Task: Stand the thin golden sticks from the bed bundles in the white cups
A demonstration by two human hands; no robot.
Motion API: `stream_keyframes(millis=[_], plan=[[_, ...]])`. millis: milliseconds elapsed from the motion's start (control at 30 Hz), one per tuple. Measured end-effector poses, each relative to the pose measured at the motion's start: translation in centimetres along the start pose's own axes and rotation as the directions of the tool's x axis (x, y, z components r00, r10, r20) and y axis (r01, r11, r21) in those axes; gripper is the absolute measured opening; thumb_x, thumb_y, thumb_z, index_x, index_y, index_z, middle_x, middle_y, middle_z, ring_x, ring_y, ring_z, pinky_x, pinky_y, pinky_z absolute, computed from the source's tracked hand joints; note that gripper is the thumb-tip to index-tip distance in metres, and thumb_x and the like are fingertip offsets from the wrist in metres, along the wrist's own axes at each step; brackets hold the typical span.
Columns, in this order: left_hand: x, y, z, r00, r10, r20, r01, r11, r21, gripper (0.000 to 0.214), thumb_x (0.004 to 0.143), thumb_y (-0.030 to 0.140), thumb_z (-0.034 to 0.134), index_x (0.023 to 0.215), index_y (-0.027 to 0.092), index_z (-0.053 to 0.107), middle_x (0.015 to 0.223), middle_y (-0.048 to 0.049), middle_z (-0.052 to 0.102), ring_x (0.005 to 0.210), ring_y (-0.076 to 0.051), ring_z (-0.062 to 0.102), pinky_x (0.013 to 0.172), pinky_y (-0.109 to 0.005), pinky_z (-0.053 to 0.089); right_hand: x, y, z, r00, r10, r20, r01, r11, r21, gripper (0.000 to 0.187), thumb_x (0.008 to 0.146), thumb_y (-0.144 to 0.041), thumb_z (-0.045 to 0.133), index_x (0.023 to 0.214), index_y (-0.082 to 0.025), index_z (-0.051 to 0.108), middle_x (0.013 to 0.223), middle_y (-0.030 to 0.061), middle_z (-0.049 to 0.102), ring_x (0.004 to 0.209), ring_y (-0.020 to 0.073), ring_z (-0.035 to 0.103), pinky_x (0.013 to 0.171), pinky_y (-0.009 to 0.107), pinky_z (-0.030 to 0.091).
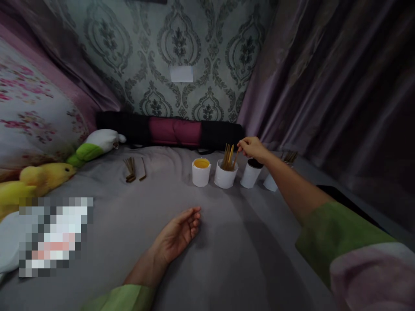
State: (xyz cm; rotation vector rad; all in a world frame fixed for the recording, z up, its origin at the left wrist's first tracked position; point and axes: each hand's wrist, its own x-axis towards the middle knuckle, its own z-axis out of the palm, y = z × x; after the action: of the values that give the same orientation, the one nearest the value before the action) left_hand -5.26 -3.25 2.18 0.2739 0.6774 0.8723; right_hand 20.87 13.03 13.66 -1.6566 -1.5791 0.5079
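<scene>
My right hand (251, 147) pinches the top of a thin brownish stick (236, 160), whose lower end reaches into a white cup (226, 178). Several similar yellow-brown sticks (229, 156) stand upright in that cup. To its left is a white cup with a yellow inside (201, 175); to its right, a white cup with a dark inside (250, 176) stands below my right wrist. My forearm partly hides a further white cup (270, 183). My left hand (180, 233) lies on the grey sheet, palm turned inward, fingers loosely curved and holding nothing.
A small bundle of thin sticks (129, 169) and one separate stick (143, 169) lie on the grey sheet (155, 203). Plush toys (48, 177) line the left side. A long black and maroon bag (175, 131) lies along the patterned wall, and curtains hang at right.
</scene>
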Motion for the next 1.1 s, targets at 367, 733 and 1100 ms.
stream_keyframes(millis=[367,733,1100], plan=[[0.1,0.0,-0.1,1.0,-0.007,0.001,0.007,1.0,0.011,0.016,0.079,0.013,0.05,0.091,0.007,0.058,0.071,-0.003,0.055,0.056,-0.006,0.051,0.047,-0.017,0.041,0.0,1.2,1.3,0.999,0.02,0.029,-0.02,1.0,-0.014,0.018,0.083,-0.017,0.043,0.075,-0.011,0.057,0.064,0.0038,0.059,0.035,0.002,0.039,0.032,0.014,0.027],[0.2,-0.1,-0.3,1.0,-0.015,-0.001,0.015,1.0,0.01,0.017,0.079,0.013,0.05,0.092,0.007,0.058,0.073,-0.003,0.054,0.057,-0.006,0.05,0.048,-0.017,0.042,0.4,1.5,1.7,0.999,0.04,0.003,-0.04,0.999,-0.013,0.016,0.082,-0.018,0.047,0.077,-0.01,0.059,0.07,0.0062,0.063,0.035,0.0023,0.041,0.031,0.014,0.027],[0.3,-0.1,-0.2,1.0,-0.001,-0.012,0.001,1.0,0.011,0.016,0.079,0.013,0.051,0.092,0.007,0.059,0.073,-0.0031,0.054,0.057,-0.006,0.05,0.048,-0.017,0.042,0.7,2.4,2.0,0.998,0.058,0.022,-0.058,0.998,0.012,0.019,0.084,-0.021,0.043,0.077,-0.01,0.058,0.073,0.007,0.065,0.036,0.0019,0.043,0.03,0.013,0.028]])
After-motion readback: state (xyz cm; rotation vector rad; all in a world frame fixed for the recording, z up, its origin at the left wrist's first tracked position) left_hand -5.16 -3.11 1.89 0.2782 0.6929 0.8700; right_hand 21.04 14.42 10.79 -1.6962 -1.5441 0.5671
